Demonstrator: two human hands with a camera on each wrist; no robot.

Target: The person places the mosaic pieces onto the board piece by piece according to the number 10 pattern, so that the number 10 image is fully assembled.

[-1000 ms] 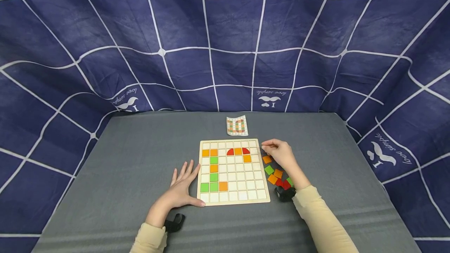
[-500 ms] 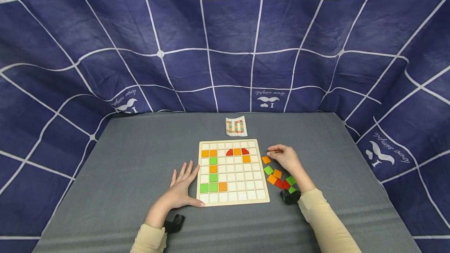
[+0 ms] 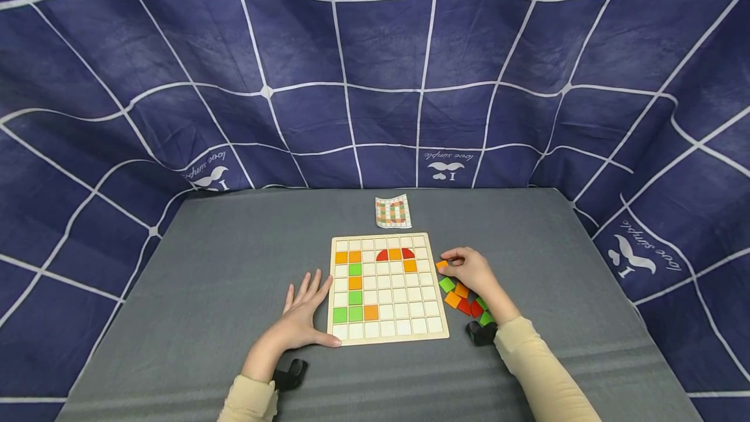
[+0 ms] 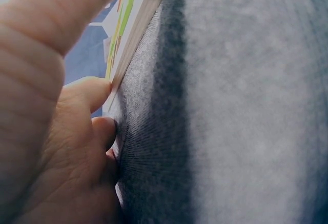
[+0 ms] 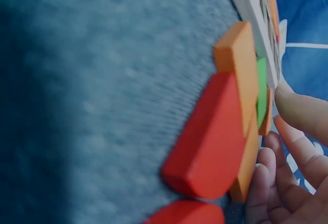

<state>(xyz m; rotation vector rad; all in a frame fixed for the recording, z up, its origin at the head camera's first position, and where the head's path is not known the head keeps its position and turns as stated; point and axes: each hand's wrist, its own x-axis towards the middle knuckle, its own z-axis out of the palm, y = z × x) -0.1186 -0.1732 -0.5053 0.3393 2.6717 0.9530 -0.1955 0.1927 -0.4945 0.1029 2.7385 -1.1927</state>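
Note:
A pale wooden grid board [image 3: 388, 342] lies flat, with orange and green square tiles and red quarter-round tiles in some cells. My left hand [image 3: 299, 320] rests at its left side, fingers spread, thumb at the near left corner; the left wrist view shows fingertips against the board's edge [image 4: 138, 34]. To the right, my right hand [image 3: 471, 272] has thumb and index finger around an orange square tile [image 3: 441, 265] on the table. Below it lie loose tiles, among them a green tile [image 3: 447, 284], an orange tile [image 3: 452, 299] and a red quarter-round tile [image 5: 210, 142].
A small printed pattern card [image 3: 393, 211] lies just beyond the board. The grey table [image 3: 252, 233] is backed by a blue curtain [image 3: 381, 51] with white lines. The loose tiles partly overlap, close to the board's right edge.
My right hand first drew away from the board's upper right corner, then came down and left onto the orange tile. The left hand stays at the board's edge.

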